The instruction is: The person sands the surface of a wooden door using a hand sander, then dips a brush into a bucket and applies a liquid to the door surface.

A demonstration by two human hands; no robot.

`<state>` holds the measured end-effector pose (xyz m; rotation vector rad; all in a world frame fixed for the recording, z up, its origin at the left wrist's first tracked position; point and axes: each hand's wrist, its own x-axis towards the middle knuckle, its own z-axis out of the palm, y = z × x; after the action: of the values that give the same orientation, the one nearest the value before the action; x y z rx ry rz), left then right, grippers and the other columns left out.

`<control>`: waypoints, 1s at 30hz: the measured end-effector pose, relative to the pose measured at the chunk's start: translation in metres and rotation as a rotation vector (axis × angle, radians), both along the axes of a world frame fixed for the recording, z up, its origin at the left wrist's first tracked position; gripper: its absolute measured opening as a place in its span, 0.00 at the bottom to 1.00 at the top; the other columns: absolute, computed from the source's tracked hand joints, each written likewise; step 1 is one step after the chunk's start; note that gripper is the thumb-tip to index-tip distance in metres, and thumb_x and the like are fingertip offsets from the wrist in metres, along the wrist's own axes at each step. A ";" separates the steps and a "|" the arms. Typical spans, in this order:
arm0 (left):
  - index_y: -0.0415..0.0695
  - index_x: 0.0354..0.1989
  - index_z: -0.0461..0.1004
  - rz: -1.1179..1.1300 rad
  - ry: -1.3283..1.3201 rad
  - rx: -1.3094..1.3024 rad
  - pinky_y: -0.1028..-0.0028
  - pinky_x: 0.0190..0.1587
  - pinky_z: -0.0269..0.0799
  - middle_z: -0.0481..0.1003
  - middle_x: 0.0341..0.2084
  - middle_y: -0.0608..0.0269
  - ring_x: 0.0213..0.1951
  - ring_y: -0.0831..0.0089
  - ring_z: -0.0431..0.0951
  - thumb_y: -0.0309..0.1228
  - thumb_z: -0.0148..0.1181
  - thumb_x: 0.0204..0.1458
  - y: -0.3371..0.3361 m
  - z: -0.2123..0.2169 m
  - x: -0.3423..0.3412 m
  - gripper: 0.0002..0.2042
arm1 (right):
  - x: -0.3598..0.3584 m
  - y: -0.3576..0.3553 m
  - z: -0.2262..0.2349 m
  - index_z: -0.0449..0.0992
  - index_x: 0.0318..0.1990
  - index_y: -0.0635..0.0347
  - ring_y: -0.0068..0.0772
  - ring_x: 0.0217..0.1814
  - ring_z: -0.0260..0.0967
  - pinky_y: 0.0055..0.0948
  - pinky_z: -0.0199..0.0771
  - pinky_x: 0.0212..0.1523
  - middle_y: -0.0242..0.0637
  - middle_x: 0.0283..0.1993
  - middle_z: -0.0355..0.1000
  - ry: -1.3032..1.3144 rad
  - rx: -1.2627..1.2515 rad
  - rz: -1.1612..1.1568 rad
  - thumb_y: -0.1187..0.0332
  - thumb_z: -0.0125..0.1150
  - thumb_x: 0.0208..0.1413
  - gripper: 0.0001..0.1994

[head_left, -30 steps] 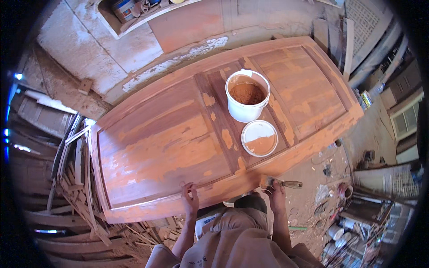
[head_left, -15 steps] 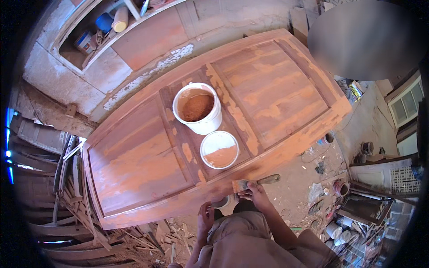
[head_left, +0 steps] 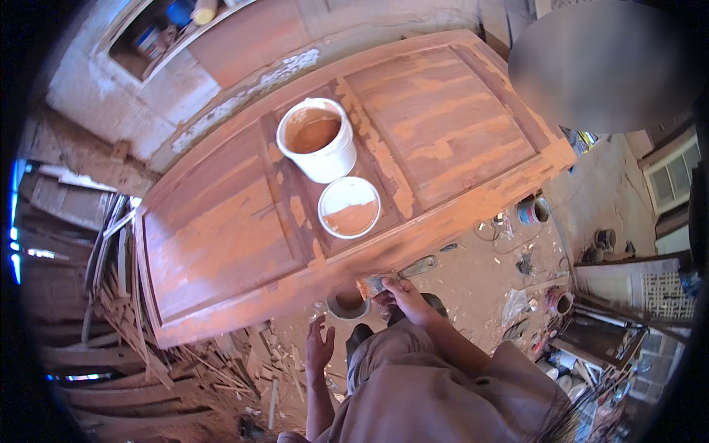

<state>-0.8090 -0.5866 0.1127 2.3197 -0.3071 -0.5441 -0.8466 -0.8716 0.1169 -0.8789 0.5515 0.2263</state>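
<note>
My right hand (head_left: 402, 295) grips a paintbrush (head_left: 373, 286) close to its bristles, just off the near edge of the door panel. The bristles are stained orange and point left; the handle sticks out to the right. My left hand (head_left: 319, 345) hangs with fingers apart, holding nothing. Before me lies a wooden door (head_left: 436, 118), its reddish-brown surface patched with orange filler or paint. A white bucket (head_left: 332, 159) of brown-orange material stands on it. Beside the bucket lies a white lid (head_left: 346, 190), partly covered in the same colour.
On the floor by my feet stands an open bucket (head_left: 347, 304). Scrap wood strips (head_left: 140, 325) are heaped at the left. A paint can (head_left: 533, 210) sits past the door's right edge. Containers fill a wall recess (head_left: 148, 48) behind. More clutter lies at the lower right.
My view has tilted lower, so the door appears higher. Both hands have shifted, and the brush has moved left in the picture. The left hand's fingers have spread; the floor bucket shows more.
</note>
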 end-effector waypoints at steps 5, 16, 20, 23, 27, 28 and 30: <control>0.38 0.57 0.66 0.247 -0.065 0.019 0.58 0.50 0.71 0.71 0.50 0.44 0.48 0.52 0.75 0.38 0.56 0.58 0.050 -0.060 -0.088 0.22 | -0.039 0.015 0.016 0.73 0.48 0.64 0.31 0.38 0.78 0.29 0.79 0.38 0.41 0.39 0.78 -0.033 -0.077 0.186 0.54 0.49 0.66 0.19; 0.39 0.58 0.66 0.328 0.154 -0.018 0.56 0.53 0.70 0.71 0.51 0.41 0.52 0.46 0.73 0.45 0.55 0.57 -0.006 -0.090 -0.220 0.26 | -0.092 -0.021 0.013 0.69 0.46 0.59 0.38 0.34 0.78 0.35 0.79 0.34 0.41 0.35 0.76 0.111 -0.165 0.062 0.59 0.51 0.65 0.13; 0.39 0.58 0.65 0.336 0.146 -0.009 0.56 0.53 0.69 0.71 0.52 0.42 0.52 0.46 0.73 0.44 0.55 0.58 -0.028 -0.067 -0.208 0.25 | -0.063 -0.019 0.021 0.69 0.42 0.57 0.38 0.33 0.78 0.35 0.78 0.32 0.39 0.33 0.75 0.030 -0.112 0.090 0.59 0.52 0.64 0.11; 0.40 0.57 0.66 0.431 0.080 -0.134 0.57 0.51 0.70 0.72 0.49 0.44 0.49 0.47 0.74 0.41 0.56 0.57 -0.059 -0.045 -0.179 0.23 | -0.041 -0.039 0.023 0.72 0.39 0.54 0.36 0.34 0.77 0.36 0.76 0.33 0.36 0.32 0.74 -0.017 -0.098 0.131 0.56 0.56 0.62 0.12; 0.39 0.50 0.70 0.504 -0.100 -0.251 0.57 0.47 0.70 0.76 0.40 0.49 0.44 0.50 0.75 0.34 0.59 0.55 -0.117 -0.025 -0.088 0.17 | -0.023 -0.083 0.033 0.72 0.41 0.54 0.35 0.34 0.76 0.35 0.75 0.35 0.36 0.33 0.74 0.025 -0.146 0.014 0.55 0.57 0.61 0.12; 0.39 0.48 0.71 0.440 -0.195 -0.225 0.57 0.46 0.69 0.76 0.37 0.50 0.43 0.51 0.75 0.33 0.59 0.53 -0.136 -0.025 -0.063 0.16 | -0.020 -0.100 0.037 0.71 0.44 0.52 0.34 0.34 0.75 0.35 0.74 0.35 0.36 0.36 0.75 -0.007 -0.173 0.006 0.55 0.57 0.61 0.13; 0.39 0.46 0.72 0.340 -0.461 -0.232 0.57 0.47 0.68 0.75 0.39 0.50 0.45 0.52 0.73 0.33 0.60 0.52 -0.176 -0.023 -0.006 0.15 | -0.019 -0.135 0.026 0.71 0.45 0.52 0.33 0.35 0.75 0.35 0.74 0.35 0.36 0.37 0.75 0.013 -0.185 -0.094 0.55 0.57 0.61 0.13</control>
<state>-0.8147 -0.7625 0.0897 2.1813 -0.1704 0.1896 -0.8660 -1.0065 0.1433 -1.0286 0.6314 0.0967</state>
